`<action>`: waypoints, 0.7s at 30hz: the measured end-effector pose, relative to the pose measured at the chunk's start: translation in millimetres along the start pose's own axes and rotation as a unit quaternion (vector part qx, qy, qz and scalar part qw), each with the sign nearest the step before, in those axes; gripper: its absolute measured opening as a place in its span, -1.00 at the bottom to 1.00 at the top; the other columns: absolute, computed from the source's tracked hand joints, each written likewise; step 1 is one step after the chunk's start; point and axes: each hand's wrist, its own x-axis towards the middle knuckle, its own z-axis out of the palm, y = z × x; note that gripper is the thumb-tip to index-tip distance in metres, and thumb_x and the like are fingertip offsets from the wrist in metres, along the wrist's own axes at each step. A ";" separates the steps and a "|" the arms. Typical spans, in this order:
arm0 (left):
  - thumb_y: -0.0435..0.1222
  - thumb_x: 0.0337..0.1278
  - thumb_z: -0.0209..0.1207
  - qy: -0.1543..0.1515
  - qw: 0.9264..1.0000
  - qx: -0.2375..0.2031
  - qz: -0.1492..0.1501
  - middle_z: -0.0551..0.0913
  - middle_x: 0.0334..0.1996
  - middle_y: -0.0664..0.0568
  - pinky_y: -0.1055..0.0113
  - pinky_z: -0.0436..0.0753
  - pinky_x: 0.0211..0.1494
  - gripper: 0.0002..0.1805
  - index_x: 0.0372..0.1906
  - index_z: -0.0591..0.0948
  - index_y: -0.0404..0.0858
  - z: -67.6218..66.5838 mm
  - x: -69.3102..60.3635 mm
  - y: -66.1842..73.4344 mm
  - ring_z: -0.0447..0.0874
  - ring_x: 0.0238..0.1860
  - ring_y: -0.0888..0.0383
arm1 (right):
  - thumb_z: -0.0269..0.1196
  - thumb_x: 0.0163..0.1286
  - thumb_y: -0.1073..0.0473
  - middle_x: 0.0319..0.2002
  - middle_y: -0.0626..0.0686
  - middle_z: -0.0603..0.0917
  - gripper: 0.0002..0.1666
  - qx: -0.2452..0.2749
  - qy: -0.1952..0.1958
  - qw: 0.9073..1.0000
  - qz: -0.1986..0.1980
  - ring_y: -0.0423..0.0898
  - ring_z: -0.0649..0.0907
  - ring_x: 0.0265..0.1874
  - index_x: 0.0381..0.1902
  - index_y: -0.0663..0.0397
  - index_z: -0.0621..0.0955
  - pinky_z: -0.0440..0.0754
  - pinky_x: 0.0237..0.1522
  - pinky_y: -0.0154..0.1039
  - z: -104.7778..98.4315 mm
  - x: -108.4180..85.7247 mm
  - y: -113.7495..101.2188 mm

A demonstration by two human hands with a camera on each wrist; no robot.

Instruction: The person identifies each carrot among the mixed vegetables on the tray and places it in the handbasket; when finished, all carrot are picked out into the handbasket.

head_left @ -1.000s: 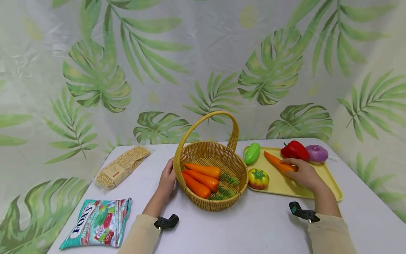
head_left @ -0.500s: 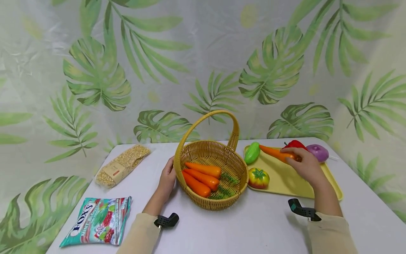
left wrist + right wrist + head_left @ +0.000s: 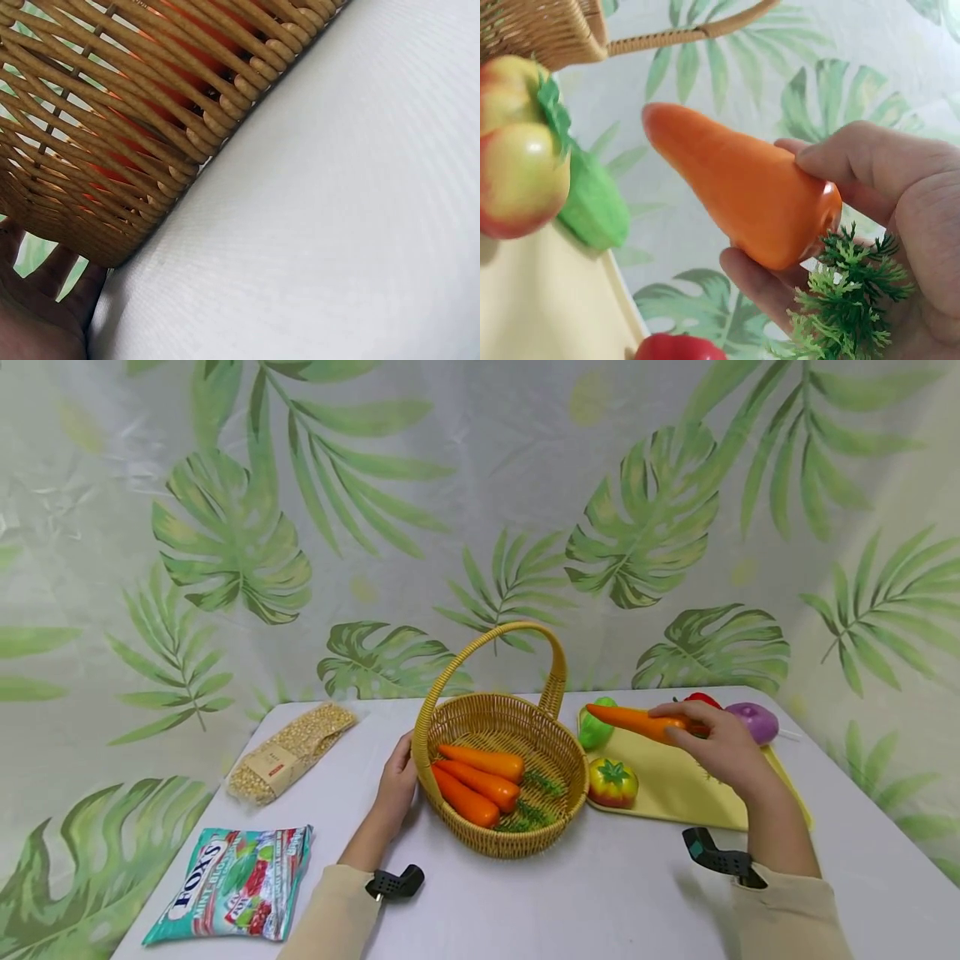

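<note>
My right hand [image 3: 720,747] holds an orange carrot [image 3: 633,722] by its thick end, above the yellow tray [image 3: 675,789]. In the right wrist view, thumb and fingers pinch the carrot [image 3: 735,187], and its green leafy top [image 3: 847,292] hangs beside the palm. My left hand [image 3: 396,783] rests against the left side of a wicker basket [image 3: 510,843] with a tall handle. The left wrist view shows fingers [image 3: 56,266] spread against the basket weave [image 3: 112,127], their tips partly hidden. Three carrots [image 3: 480,781] lie inside the basket, their green tops toward its right side.
On the tray are a tomato [image 3: 612,782], a green vegetable [image 3: 596,727] partly behind the carrot, a red pepper [image 3: 702,700] mostly hidden by my hand, and a purple onion [image 3: 753,722]. Leftward lie a bag of corn kernels [image 3: 292,752] and a teal candy bag [image 3: 232,883].
My right hand has lifted the carrot off the tray and moved it slightly left, its tip now in front of the green vegetable. The left hand and basket have stayed in place.
</note>
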 end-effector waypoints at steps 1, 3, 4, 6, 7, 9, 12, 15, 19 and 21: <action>-0.20 0.56 -0.07 0.001 1.000 0.001 0.000 0.38 0.45 -0.06 0.06 0.17 0.60 -0.56 0.43 0.38 -0.09 -0.1 1.7 -4.3 0.21 0.51 0.07 | 0.13 0.53 -0.05 0.08 0.14 0.61 -0.63 0.007 -0.005 1.000 -0.004 -0.01 0.50 -0.14 0.18 -0.12 0.62 0.52 -0.28 -0.33 0.3 -0.4 -2.0; -0.17 0.56 -0.06 0.005 1.000 0.003 0.005 0.40 0.44 -0.01 0.06 0.18 0.60 -0.57 0.42 0.40 -0.05 0.0 2.9 -7.8 0.23 0.50 0.09 | 0.13 0.53 -0.05 0.08 0.11 0.62 -0.62 0.025 -0.017 0.999 -0.012 -0.06 0.52 -0.12 0.19 -0.11 0.62 0.54 -0.23 -0.34 1.6 -0.7 -6.0; -0.16 0.55 -0.06 0.008 1.000 0.005 0.007 0.41 0.43 0.00 0.06 0.19 0.60 -0.57 0.41 0.40 -0.04 0.1 3.2 -8.7 0.24 0.50 0.10 | 0.14 0.53 -0.05 0.07 0.09 0.62 -0.63 0.027 -0.020 0.999 -0.016 -0.08 0.52 -0.12 0.18 -0.11 0.62 0.55 -0.20 -0.35 2.6 -0.6 -7.6; -0.15 0.55 -0.05 0.014 1.000 0.007 0.012 0.43 0.42 0.00 0.05 0.20 0.59 -0.57 0.40 0.41 -0.04 0.2 3.5 -10.1 0.25 0.49 0.10 | 0.14 0.53 -0.03 0.07 0.07 0.61 -0.64 0.031 -0.025 0.999 -0.028 -0.13 0.53 -0.09 0.17 -0.11 0.63 0.58 -0.14 -0.38 4.8 0.4 -9.7; -0.15 0.54 -0.04 0.017 1.000 0.008 0.013 0.44 0.41 0.00 0.05 0.21 0.59 -0.58 0.39 0.42 -0.04 0.2 3.3 -10.6 0.27 0.48 0.10 | 0.14 0.53 -0.02 0.08 0.07 0.61 -0.65 0.036 -0.027 0.998 -0.032 -0.14 0.54 -0.09 0.17 -0.11 0.63 0.58 -0.13 -0.37 6.0 1.0 -10.5; -0.16 0.54 -0.04 0.020 1.000 0.007 0.014 0.44 0.41 -0.01 0.05 0.21 0.58 -0.58 0.39 0.42 -0.05 0.2 3.0 -10.9 0.27 0.48 0.10 | 0.15 0.52 -0.01 0.07 0.08 0.62 -0.66 0.037 -0.024 0.998 -0.039 -0.13 0.53 -0.11 0.15 -0.10 0.64 0.58 -0.14 -0.37 8.0 1.5 -11.9; -0.15 0.54 -0.04 0.019 1.000 0.010 0.019 0.45 0.40 -0.01 0.05 0.22 0.58 -0.58 0.38 0.43 -0.04 0.5 2.8 -10.0 0.28 0.47 0.10 | 0.17 0.51 0.02 0.08 0.09 0.63 -0.69 0.037 -0.021 0.998 -0.043 -0.10 0.52 -0.12 0.12 -0.11 0.65 0.59 -0.18 -0.36 11.4 2.4 -14.3; -0.14 0.54 -0.04 0.016 0.999 0.016 0.026 0.44 0.41 -0.02 0.03 0.22 0.58 -0.58 0.39 0.43 -0.04 0.6 3.3 -7.9 0.28 0.47 0.09 | 0.20 0.49 0.03 0.12 0.09 0.64 -0.71 0.030 -0.018 0.998 -0.055 -0.08 0.51 -0.09 0.10 -0.13 0.66 0.59 -0.19 -0.36 16.7 4.5 -17.7; -0.16 0.53 -0.04 0.016 0.999 0.016 0.024 0.44 0.40 -0.05 0.02 0.21 0.58 -0.57 0.39 0.42 -0.08 0.3 2.9 -7.4 0.28 0.47 0.08 | 0.24 0.46 0.02 0.15 0.08 0.64 -0.71 0.025 -0.026 0.997 -0.072 0.00 0.54 0.01 0.08 -0.17 0.67 0.61 -0.06 -0.23 27.7 9.6 -22.4; -0.16 0.53 -0.04 0.015 1.000 0.010 0.018 0.44 0.40 -0.05 0.04 0.20 0.58 -0.57 0.39 0.42 -0.08 0.0 2.7 -8.0 0.27 0.47 0.08 | 0.26 0.44 0.01 0.14 0.08 0.65 -0.72 0.024 -0.034 0.996 -0.081 0.03 0.56 0.04 0.07 -0.18 0.67 0.60 0.01 -0.13 35.3 12.3 -24.8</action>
